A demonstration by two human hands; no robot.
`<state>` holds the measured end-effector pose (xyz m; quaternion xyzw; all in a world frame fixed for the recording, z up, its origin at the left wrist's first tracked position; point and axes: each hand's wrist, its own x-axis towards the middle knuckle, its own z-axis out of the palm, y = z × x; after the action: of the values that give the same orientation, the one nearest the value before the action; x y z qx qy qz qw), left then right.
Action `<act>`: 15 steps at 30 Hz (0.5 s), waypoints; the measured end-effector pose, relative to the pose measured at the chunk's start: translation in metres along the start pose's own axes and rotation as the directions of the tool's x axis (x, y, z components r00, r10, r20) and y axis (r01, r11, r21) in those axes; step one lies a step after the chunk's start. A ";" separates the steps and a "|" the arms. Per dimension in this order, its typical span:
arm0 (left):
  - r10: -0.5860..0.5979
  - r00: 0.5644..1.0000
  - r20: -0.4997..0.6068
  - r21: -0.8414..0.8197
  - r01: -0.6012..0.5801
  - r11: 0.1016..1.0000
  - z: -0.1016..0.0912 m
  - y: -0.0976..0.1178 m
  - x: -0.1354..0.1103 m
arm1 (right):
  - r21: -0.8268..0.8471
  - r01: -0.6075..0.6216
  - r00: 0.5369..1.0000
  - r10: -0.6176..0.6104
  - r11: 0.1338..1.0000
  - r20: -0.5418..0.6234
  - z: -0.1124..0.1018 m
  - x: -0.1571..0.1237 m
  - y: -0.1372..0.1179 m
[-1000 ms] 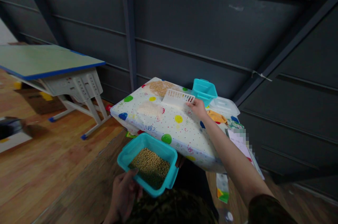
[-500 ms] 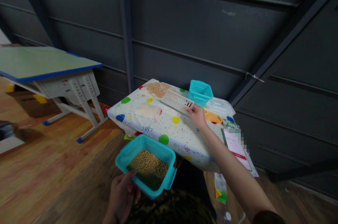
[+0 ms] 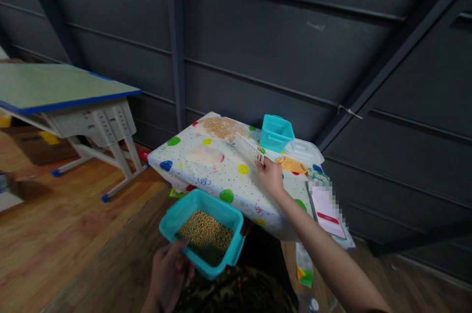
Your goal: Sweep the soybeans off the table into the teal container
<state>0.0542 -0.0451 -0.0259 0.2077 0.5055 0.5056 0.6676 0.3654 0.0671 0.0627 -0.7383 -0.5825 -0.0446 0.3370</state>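
So the left hand (image 3: 171,268) has its thumb over the rim of an open turquoise rectangular plastic tub (image 3: 217,208), fingers curled in close against the outside near its left corner, so yeah, it's got a grip on it. That tub sits right by the person's lap, just in front of the table's near edge, and there's a layer of round tan beans (image 3: 206,229) in the bottom. The right hand (image 3: 271,177) reaches out over the table with its fingers pinched tight on the near end of a long white plastic piece with a row of slots (image 3: 246,147). That piece slants away toward the back left; can't tell if its lower edge touches the balloon-print tablecloth (image 3: 236,186). Just past its far end there's a loose spread of tan grains (image 3: 221,128), with a whitish heap (image 3: 204,154) nearer the front left. Behind the right hand are a second, deeper turquoise tub (image 3: 275,143), a clear plastic lid (image 3: 308,150) beside it and a crumpled orange cloth (image 3: 293,165). A dark-edged device with a lit screen (image 3: 324,207), partly pixelated, lies at the table's right end.
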 end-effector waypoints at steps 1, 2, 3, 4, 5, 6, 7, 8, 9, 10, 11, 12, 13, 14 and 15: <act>0.001 1.000 -0.003 -0.013 -0.001 1.000 0.001 0.001 -0.001 | -0.007 0.015 1.000 -0.015 1.000 0.020 0.003 0.000 -0.007; -0.001 1.000 -0.009 -0.028 0.001 1.000 0.001 0.001 -0.001 | -0.014 0.030 0.999 -0.029 0.999 0.040 0.006 0.000 -0.014; -0.005 1.000 -0.017 -0.040 0.004 0.999 0.002 0.002 -0.002 | -0.021 0.042 0.997 -0.040 0.999 0.061 0.010 0.001 -0.022; -0.004 1.000 -0.023 -0.042 0.003 0.999 0.003 0.003 -0.003 | -0.030 0.050 0.995 -0.048 0.998 0.083 0.014 0.001 -0.030; -0.004 1.000 -0.030 -0.041 0.003 0.999 0.003 0.004 -0.004 | -0.039 0.059 0.993 -0.054 0.998 0.102 0.018 0.002 -0.039; -0.006 0.999 -0.036 -0.040 0.005 0.999 0.004 0.005 -0.005 | -0.046 0.066 0.991 -0.060 0.997 0.117 0.022 0.003 -0.047; -0.007 0.999 -0.040 -0.037 0.006 0.999 0.004 0.006 -0.006 | -0.049 0.078 0.990 -0.071 0.996 0.126 0.027 0.004 -0.055; -0.007 0.999 -0.041 -0.034 0.006 0.999 0.005 0.006 -0.007 | -0.049 0.089 0.988 -0.082 0.995 0.129 0.031 0.005 -0.062; -0.005 0.999 -0.041 -0.031 0.004 1.000 0.005 0.007 -0.007 | -0.049 0.100 0.987 -0.093 0.994 0.130 0.035 0.005 -0.069; -0.005 0.999 -0.039 -0.027 0.004 1.000 0.005 0.008 -0.008 | -0.048 0.109 0.986 -0.102 0.993 0.129 0.039 0.006 -0.076; -0.003 0.999 -0.036 -0.027 0.002 1.000 0.005 0.008 -0.008 | -0.048 0.115 0.986 -0.108 0.992 0.128 0.043 0.006 -0.082; 0.001 0.999 -0.033 -0.029 -0.002 1.000 0.005 0.008 -0.008 | -0.049 0.120 0.985 -0.113 0.992 0.128 0.047 0.006 -0.087; 0.005 1.000 -0.031 -0.033 -0.006 0.999 0.005 0.008 -0.008 | -0.048 0.126 0.985 -0.119 0.991 0.128 0.050 0.006 -0.091; 0.007 0.999 -0.031 -0.040 -0.008 0.999 0.005 0.007 -0.007 | -0.043 0.133 0.984 -0.127 0.990 0.128 0.053 0.006 -0.095; 0.007 0.999 -0.032 -0.047 -0.008 0.999 0.005 0.007 -0.006 | -0.033 0.141 0.983 -0.136 0.989 0.126 0.056 0.006 -0.098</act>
<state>0.0556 -0.0466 -0.0160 0.1856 0.5032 0.5232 0.6623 0.2617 0.1124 0.0661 -0.7042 -0.6510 -0.0343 0.2812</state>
